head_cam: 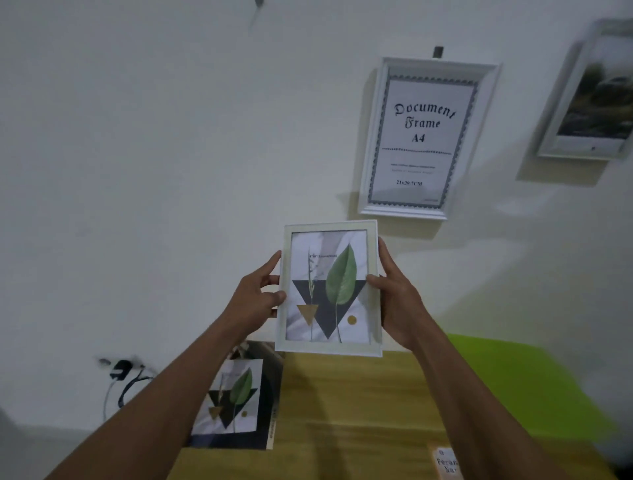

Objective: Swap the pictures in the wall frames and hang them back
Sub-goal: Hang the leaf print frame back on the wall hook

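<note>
I hold a small white frame (329, 348) with a green leaf picture upright in front of the wall, above the table. My left hand (256, 298) grips its left edge and my right hand (396, 295) grips its right edge. On the wall hangs a larger white frame (429, 66) that reads "Document Frame A4". Another white frame (579, 102) with a dark landscape picture hangs at the far right. A loose leaf print (230, 401) lies on a dark backing sheet on the table's left end.
A wooden table (346, 411) stands below against the wall, with a bright green cloth (520, 383) on its right part. A small label card (445, 462) lies near its front. A bare nail (257, 4) sticks out high on the wall. A plug and cables (120, 373) hang at lower left.
</note>
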`<state>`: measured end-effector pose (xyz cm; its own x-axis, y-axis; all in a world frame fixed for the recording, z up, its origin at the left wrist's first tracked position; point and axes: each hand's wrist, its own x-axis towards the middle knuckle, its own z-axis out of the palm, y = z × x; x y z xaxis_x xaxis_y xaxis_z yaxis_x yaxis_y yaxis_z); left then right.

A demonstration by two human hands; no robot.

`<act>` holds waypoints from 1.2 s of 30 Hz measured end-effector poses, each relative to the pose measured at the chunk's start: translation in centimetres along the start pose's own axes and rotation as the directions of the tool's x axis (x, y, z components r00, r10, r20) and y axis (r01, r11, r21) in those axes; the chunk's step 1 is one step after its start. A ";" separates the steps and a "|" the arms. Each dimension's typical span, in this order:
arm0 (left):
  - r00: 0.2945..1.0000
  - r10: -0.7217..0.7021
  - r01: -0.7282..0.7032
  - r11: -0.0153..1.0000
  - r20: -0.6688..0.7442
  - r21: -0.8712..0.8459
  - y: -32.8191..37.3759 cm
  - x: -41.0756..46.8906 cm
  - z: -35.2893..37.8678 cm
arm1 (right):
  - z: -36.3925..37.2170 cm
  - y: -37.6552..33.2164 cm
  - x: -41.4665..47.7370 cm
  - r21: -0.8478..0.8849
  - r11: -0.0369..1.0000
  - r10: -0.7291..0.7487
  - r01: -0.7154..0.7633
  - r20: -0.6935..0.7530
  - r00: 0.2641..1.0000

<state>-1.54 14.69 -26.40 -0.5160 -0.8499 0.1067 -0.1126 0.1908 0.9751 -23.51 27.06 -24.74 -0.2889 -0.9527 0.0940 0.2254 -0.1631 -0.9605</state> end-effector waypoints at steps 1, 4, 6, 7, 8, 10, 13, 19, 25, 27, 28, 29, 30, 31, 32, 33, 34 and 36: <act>1.000 0.020 -0.020 1.000 -0.008 -0.008 0.6 0.5 -1.1 | 0.9 -0.6 0.8 -0.032 0.999 -0.029 0.030 0.017 0.999; 0.996 0.089 -0.090 0.995 -0.025 -0.038 3.0 2.4 -4.6 | 4.0 -2.7 3.8 -0.154 0.978 -0.143 0.142 0.002 0.990; 0.989 0.141 -0.143 0.989 -0.036 -0.040 4.8 4.0 -6.8 | 6.1 -4.2 6.1 -0.209 0.953 -0.229 0.221 -0.011 0.973; 0.985 0.167 -0.169 0.985 -0.046 -0.035 5.7 4.8 -8.0 | 7.1 -5.1 7.2 -0.223 0.941 -0.264 0.255 -0.013 0.964; 0.979 0.194 -0.196 0.980 -0.057 -0.028 6.7 5.7 -9.1 | 8.2 -6.0 8.3 -0.234 0.930 -0.296 0.285 -0.013 0.955; 0.965 0.251 -0.253 0.967 -0.078 -0.016 8.8 7.6 -11.3 | 10.2 -7.9 10.4 -0.250 0.904 -0.355 0.346 0.008 0.935; 0.941 0.326 -0.328 0.945 -0.092 -0.001 12.0 10.5 -14.3 | 12.9 -10.8 13.7 -0.266 0.868 -0.430 0.420 0.021 0.903; 0.886 0.453 -0.452 0.891 -0.101 0.027 16.8 15.8 -18.4 | 16.6 -15.6 18.8 -0.262 0.806 -0.549 0.532 0.010 0.836; 0.818 0.559 -0.551 0.829 -0.131 0.097 19.4 19.6 -20.2 | 18.3 -18.4 22.5 -0.279 0.739 -0.634 0.613 0.018 0.773; 0.804 0.578 -0.568 0.816 -0.142 0.105 20.1 20.7 -20.4 | 18.5 -19.0 23.6 -0.289 0.722 -0.653 0.629 0.019 0.757; 0.796 0.587 -0.577 0.810 -0.148 0.108 20.4 21.2 -20.4 | 18.6 -19.4 24.1 -0.292 0.713 -0.662 0.637 0.017 0.749; 0.789 0.595 -0.585 0.804 -0.154 0.110 20.8 21.7 -20.4 | 18.6 -19.7 24.6 -0.294 0.705 -0.672 0.646 0.014 0.740; 0.783 0.602 -0.592 0.798 -0.157 0.108 21.1 22.2 -20.4 | 18.7 -20.1 25.0 -0.300 0.696 -0.681 0.653 0.013 0.732; 0.776 0.610 -0.601 0.792 -0.160 0.105 21.4 22.7 -20.4 | 18.7 -20.4 25.5 -0.309 0.688 -0.688 0.657 0.010 0.725; 0.769 0.618 -0.610 0.786 -0.160 0.102 21.6 23.2 -20.4 | 18.6 -20.8 25.9 -0.317 0.682 -0.694 0.660 0.007 0.720; 0.765 0.624 -0.616 0.781 -0.161 0.099 21.8 23.7 -20.4 | 18.6 -21.1 26.2 -0.328 0.678 -0.696 0.658 0.003 0.718; 0.762 0.627 -0.620 0.779 -0.161 0.096 22.0 24.1 -20.3 | 18.6 -21.4 26.6 -0.341 0.674 -0.696 0.655 0.004 0.718; 0.755 0.634 -0.626 0.773 -0.166 0.104 22.0 24.8 -20.2 | 18.4 -21.6 27.1 -0.372 0.665 -0.694 0.647 0.010 0.719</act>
<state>0.28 -12.11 1.66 -0.3203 -0.6026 0.7310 0.1474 0.7305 0.6668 -19.09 0.06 3.38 -0.3554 -0.5747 0.7372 -0.3835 -0.6296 -0.6757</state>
